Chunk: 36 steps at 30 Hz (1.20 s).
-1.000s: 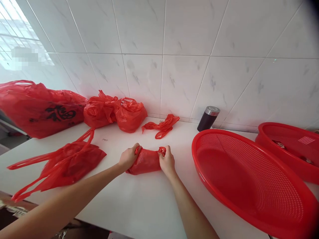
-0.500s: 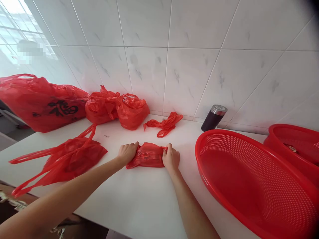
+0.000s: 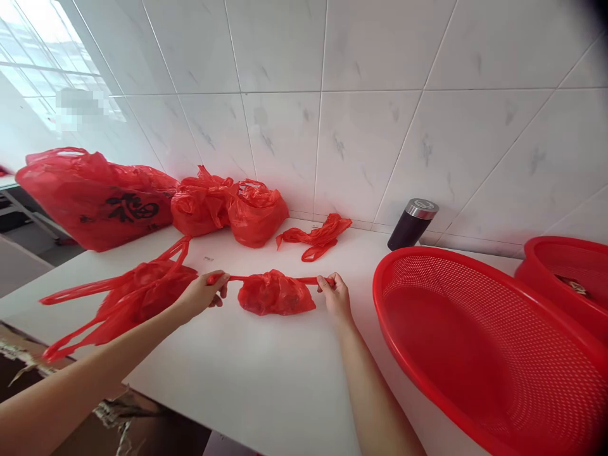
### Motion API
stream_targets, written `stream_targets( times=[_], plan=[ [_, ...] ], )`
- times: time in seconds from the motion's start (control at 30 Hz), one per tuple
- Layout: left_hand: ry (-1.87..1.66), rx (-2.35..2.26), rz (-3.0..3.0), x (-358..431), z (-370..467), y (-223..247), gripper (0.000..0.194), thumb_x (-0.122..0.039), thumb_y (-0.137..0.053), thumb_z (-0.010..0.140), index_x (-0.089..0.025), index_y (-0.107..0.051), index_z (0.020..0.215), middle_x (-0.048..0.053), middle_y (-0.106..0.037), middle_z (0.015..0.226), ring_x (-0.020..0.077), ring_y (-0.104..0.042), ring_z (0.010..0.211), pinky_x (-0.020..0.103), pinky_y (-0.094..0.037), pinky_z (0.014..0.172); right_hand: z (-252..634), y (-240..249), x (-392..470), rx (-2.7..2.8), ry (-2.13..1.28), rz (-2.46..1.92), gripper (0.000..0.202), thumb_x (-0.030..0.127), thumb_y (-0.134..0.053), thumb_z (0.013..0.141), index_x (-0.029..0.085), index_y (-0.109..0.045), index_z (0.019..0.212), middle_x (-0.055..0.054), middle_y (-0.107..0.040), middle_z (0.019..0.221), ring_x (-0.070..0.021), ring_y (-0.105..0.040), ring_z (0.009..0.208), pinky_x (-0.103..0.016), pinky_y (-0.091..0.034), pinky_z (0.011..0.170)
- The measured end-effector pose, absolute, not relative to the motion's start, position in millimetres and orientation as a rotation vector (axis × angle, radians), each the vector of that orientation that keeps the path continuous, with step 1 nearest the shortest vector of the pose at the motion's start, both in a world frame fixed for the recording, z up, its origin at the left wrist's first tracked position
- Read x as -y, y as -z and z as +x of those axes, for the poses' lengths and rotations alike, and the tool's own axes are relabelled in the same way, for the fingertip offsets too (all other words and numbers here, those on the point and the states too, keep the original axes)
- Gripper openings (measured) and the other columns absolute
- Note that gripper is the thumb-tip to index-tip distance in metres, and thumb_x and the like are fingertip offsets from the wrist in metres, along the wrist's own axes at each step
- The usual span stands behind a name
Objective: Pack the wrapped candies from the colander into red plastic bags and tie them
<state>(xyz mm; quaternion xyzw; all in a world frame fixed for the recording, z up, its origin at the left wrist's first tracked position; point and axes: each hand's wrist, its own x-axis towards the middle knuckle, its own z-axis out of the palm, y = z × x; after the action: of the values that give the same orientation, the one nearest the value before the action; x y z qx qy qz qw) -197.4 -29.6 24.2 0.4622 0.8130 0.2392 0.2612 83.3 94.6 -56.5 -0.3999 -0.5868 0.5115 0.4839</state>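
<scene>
L hand (image 3: 202, 292) & R hand (image 3: 337, 297) had spread apart, fingers curled tight on opp. handles (image 3: 304, 280) of bag (image 3: 277, 296), now taut; tying prob. underway.

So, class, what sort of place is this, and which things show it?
Perhaps a simple indoor workroom or kitchen area; the view can't settle which. A white table stands against a tiled wall, with several red plastic bags and a large red perforated basket on it.

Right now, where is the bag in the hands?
Below centre in the head view, left of the nearer basket, the bag is between the left hand and right hand, which grip its ends.
</scene>
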Motion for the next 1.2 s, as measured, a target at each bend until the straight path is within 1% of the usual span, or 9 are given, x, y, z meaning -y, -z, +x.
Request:
stream_targets(
  times=[0.23,0.3,0.4,0.47,0.6,0.7,0.8,1.03,1.2],
  plan=[
    [-0.543,-2.122,1.240,40,-200,-51,0.035,-0.051,-0.054,0.077,-0.018,-0.064,0.083,0.009,-0.072,0.086,0.0246,-0.070,0.075,0.035,-0.055,0.063,79,50,-87,1.268,-1.418,-0.791,0.037,0.048,-0.061,0.082,0.024,-0.034,0.075,0.000,-0.064,0.084,-0.0163,-0.064,0.078,-0.033,-0.047,0.082],
    [-0.593,-2.187,1.393,28,-188,-59,0.035,-0.046,-0.053,0.078,-0.021,-0.063,0.102,0.010,-0.069,0.109,0.0282,-0.066,0.097,0.041,-0.053,0.080,80,46,-84,1.250,-1.484,-0.724,0.035,0.045,-0.062,0.082,0.024,-0.035,0.078,-0.002,-0.069,0.092,-0.0171,-0.066,0.083,-0.036,-0.047,0.087],
    [-0.636,-2.141,1.720,6,-155,-54,0.043,-0.040,-0.056,0.079,-0.030,-0.056,0.122,0.003,-0.052,0.139,0.0269,-0.044,0.130,0.043,-0.035,0.107,81,41,-82,1.196,-1.565,-0.644,0.033,0.043,-0.063,0.082,0.025,-0.035,0.081,-0.003,-0.072,0.091,-0.0184,-0.069,0.086,-0.039,-0.048,0.090],
    [-0.573,-2.033,1.876,-4,-131,-43,0.040,-0.034,-0.062,0.076,-0.032,-0.061,0.116,0.001,-0.057,0.133,0.0265,-0.047,0.127,0.039,-0.033,0.108,80,40,-83,1.144,-1.596,-0.609,0.036,0.043,-0.065,0.079,0.025,-0.035,0.082,-0.003,-0.073,0.090,-0.0196,-0.070,0.087,-0.041,-0.050,0.089],
    [-0.463,-1.968,1.929,-3,-111,-28,0.024,-0.022,-0.052,0.078,-0.026,-0.067,0.097,0.003,-0.071,0.099,0.0245,-0.064,0.092,0.035,-0.047,0.083,81,45,-88,1.022,-1.602,-0.607,0.038,0.043,-0.069,0.075,0.026,-0.036,0.084,-0.003,-0.073,0.095,-0.0192,-0.068,0.094,-0.040,-0.052,0.088],
    [-0.481,-2.039,1.848,17,-126,-38,0.021,-0.028,-0.048,0.083,-0.025,-0.064,0.096,0.001,-0.070,0.089,0.0212,-0.063,0.080,0.031,-0.048,0.070,81,55,-94,0.967,-1.609,-0.669,0.037,0.042,-0.070,0.074,0.026,-0.041,0.090,-0.002,-0.072,0.102,-0.0164,-0.070,0.083,-0.038,-0.053,0.086],
    [-0.509,-2.161,1.702,46,-155,-56,0.024,-0.039,-0.048,0.085,-0.023,-0.062,0.096,0.001,-0.068,0.080,0.0205,-0.063,0.073,0.030,-0.049,0.065,80,66,-98,0.951,-1.619,-0.767,0.036,0.041,-0.072,0.073,0.025,-0.047,0.094,-0.002,-0.072,0.093,-0.0139,-0.067,0.069,-0.036,-0.054,0.081],
    [-0.478,-2.449,1.520,97,-233,-62,0.039,-0.050,-0.054,0.081,-0.022,-0.063,0.108,0.006,-0.069,0.107,0.0272,-0.063,0.094,0.035,-0.048,0.083,80,68,-98,1.026,-1.602,-0.846,0.031,0.042,-0.072,0.072,0.022,-0.054,0.087,0.000,-0.068,0.077,-0.0146,-0.064,0.065,-0.035,-0.053,0.076],
    [-0.433,-2.690,1.543,106,-282,-72,0.051,-0.052,-0.056,0.081,-0.021,-0.057,0.121,0.010,-0.058,0.129,0.0296,-0.054,0.111,0.036,-0.038,0.097,81,66,-95,1.093,-1.564,-0.859,0.030,0.043,-0.070,0.074,0.022,-0.054,0.088,0.000,-0.067,0.077,-0.0150,-0.064,0.066,-0.036,-0.052,0.079]
  ],
)
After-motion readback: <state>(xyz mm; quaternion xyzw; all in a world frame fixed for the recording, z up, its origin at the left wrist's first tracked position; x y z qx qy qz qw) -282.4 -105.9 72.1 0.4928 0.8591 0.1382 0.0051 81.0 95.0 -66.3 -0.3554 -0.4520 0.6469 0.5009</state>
